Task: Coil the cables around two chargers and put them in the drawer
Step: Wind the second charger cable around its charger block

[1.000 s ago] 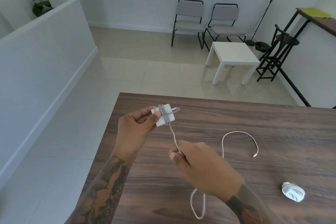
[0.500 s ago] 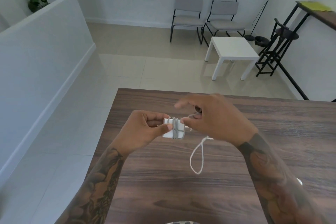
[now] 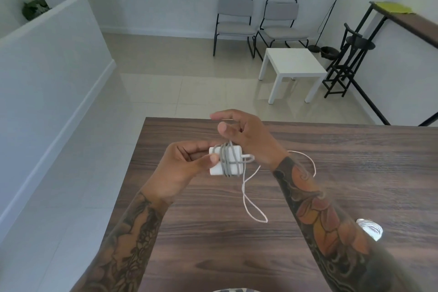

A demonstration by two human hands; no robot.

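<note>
My left hand (image 3: 184, 163) grips a white square charger (image 3: 234, 161) by its left side, above the dark wooden table (image 3: 213, 232). Several turns of grey cable wrap the charger. My right hand (image 3: 246, 135) is just behind and above the charger, its fingers curled round the cable where it rises off the charger. The loose white cable (image 3: 251, 199) hangs in a loop under my right wrist down to the tabletop. A second charger (image 3: 369, 229), wrapped in its cable, lies on the table at the right, partly hidden by my right forearm.
The table's far edge (image 3: 331, 123) runs just behind my hands, its left edge (image 3: 123, 197) drops to a tiled floor. Beyond stand a small white table (image 3: 292, 64), two grey chairs (image 3: 258, 19) and a black stool (image 3: 350, 64).
My right hand has swung from below the charger up over its far side, carrying the cable round in more turns. The loose cable on the table has grown shorter.
</note>
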